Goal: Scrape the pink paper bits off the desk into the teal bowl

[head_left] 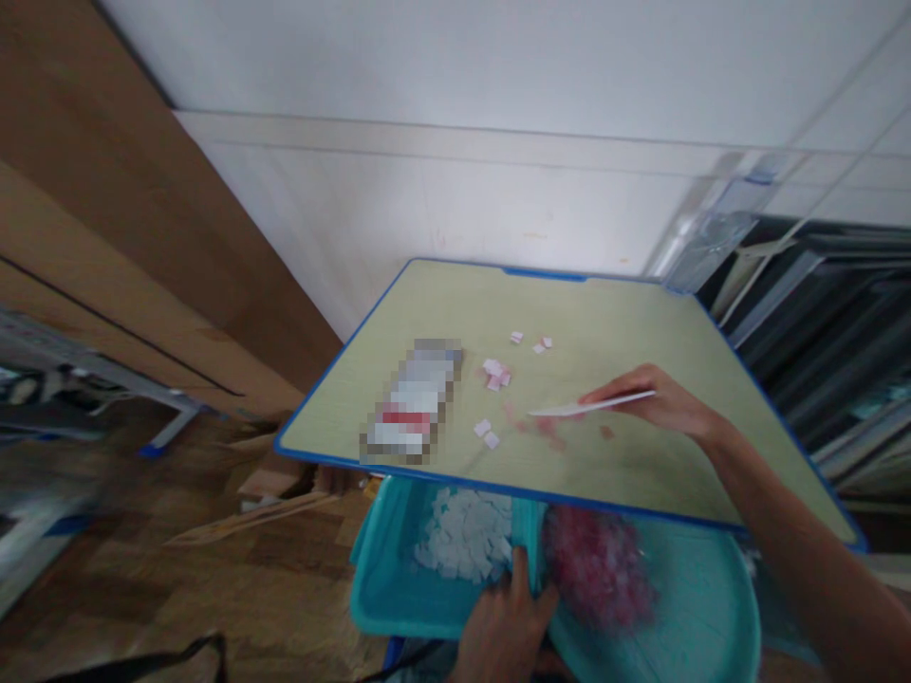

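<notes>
My right hand (665, 403) is above the right part of a pale yellow-green board (626, 332) with a blue edge, closed on a thin white pointed tool (612, 402). The tool's tip points left, over blurred pink bits (548, 425) on the board. Small white and pinkish square pieces (494, 373) lie in little groups left of the tip. Below the board, my left hand (504, 621) has its index finger stretched out at the adjoining rims of two teal containers; some of its fingers are hidden.
White flakes (466, 533) fill part of the left teal tray (388, 607). A pink heap (598, 569) sits in the round teal basin (712, 607). A blurred-out phone-shaped object (417, 398) lies on the board's left. Cardboard (177, 237) stands left, dark panels (840, 313) right.
</notes>
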Tool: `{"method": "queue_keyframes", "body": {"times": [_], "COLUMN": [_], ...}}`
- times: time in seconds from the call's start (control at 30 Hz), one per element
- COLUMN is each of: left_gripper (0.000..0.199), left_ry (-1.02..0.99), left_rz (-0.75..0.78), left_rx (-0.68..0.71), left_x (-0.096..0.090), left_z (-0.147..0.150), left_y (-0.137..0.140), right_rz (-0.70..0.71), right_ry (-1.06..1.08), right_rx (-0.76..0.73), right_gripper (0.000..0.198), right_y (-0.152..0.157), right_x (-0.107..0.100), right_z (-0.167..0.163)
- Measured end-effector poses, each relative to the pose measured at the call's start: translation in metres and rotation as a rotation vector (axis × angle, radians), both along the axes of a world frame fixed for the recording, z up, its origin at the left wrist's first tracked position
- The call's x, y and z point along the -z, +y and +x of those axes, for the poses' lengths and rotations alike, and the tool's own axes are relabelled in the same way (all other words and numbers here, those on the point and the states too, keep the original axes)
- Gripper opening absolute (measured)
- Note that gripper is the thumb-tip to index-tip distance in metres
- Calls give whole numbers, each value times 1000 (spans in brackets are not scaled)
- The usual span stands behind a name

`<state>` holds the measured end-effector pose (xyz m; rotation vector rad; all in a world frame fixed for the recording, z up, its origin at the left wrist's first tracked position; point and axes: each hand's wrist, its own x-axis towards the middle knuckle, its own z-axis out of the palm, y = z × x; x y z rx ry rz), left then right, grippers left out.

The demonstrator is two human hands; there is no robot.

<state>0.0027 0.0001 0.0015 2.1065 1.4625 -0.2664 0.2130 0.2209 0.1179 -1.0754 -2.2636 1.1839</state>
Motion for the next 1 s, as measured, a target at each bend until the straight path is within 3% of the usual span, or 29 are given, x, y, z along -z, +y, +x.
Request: {"method": "queue_keyframes", "body": {"times": [0.23,0.5,0.73,1.0], "left_gripper": [60,61,65,65], "left_ry": [31,43,64,74], "left_rz": [4,-8,-37,-40], "left_rx": [3,10,32,10], "left_x": [0,-1,0,-4], "left_z": [1,0,1,1], "left_y": [0,1,2,1], "right_rz": [60,-63,-201,-188], "right_ry": [21,81,145,8], "right_rx": [58,-197,-406,-497], "right_gripper": [35,28,35,40], "right_y": [24,38,37,10], "right_x": [12,11,4,-9], "right_z": [-19,-46,-31,4]}}
